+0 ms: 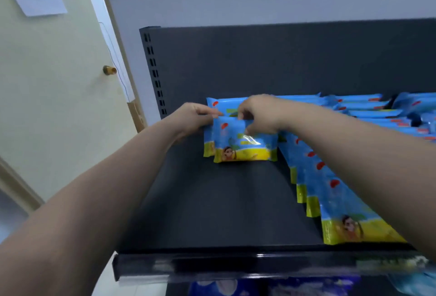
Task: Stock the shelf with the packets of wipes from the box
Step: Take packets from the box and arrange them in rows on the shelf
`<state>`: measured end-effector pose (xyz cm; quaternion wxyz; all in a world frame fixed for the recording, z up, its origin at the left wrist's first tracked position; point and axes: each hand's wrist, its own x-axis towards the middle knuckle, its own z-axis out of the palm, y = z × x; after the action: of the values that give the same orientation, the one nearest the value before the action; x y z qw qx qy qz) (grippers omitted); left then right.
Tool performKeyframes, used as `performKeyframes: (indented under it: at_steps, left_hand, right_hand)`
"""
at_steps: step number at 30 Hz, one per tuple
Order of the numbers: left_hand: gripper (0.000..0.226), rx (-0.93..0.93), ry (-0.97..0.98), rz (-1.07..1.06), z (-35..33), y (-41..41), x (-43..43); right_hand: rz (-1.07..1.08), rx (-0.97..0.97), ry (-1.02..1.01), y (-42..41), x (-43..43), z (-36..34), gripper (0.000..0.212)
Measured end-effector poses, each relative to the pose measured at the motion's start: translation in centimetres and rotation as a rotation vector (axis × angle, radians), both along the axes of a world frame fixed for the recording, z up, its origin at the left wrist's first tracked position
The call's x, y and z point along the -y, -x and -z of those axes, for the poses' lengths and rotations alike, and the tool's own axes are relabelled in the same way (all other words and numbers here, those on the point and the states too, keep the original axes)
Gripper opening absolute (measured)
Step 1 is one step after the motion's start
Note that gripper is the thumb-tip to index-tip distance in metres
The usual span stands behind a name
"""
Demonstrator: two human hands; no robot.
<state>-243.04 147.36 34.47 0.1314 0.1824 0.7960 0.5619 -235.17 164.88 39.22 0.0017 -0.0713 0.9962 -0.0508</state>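
Left fingers (208,113), right fingers (245,109) pinching packet (245,148)

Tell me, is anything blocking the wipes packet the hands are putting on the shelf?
Nothing visible blocks it. The left hand and right hand grip the blue-and-yellow plastic wipes packet standing on the dark metal shelf, against another packet behind; the neighbouring row of packets sits to its right.

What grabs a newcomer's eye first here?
Both hands, left hand and right hand, pinch the top edge of a blue-and-yellow wipes packet standing upright at the back left of the dark shelf. To its right, a row of matching packets runs to the shelf's front edge.
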Motion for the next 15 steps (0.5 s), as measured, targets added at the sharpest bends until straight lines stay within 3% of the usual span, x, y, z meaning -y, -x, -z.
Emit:
performKeyframes:
  at_steps: [4,8,11,15]
  left_hand:
    - [0.024,-0.006,-0.042,0.039,0.3,-0.3,0.5]
    - [0.065,-0.203,0.251,0.080,1.5,-0.8,0.8]
    - [0.072,-0.335,0.309,0.055,2.2,-1.5,0.2]
    - [0.080,-0.383,0.370,0.025,2.2,-1.5,0.1]
  right_hand:
    - [0.066,-0.093,-0.160,0.6,0.6,0.9,0.030]
    - [0.080,-0.120,-0.200,0.9,1.1,1.3,0.024]
    - [0.074,-0.126,-0.182,0.9,0.8,1.8,0.020]
    - [0.080,-0.197,-0.229,0.9,0.9,2.8,0.031]
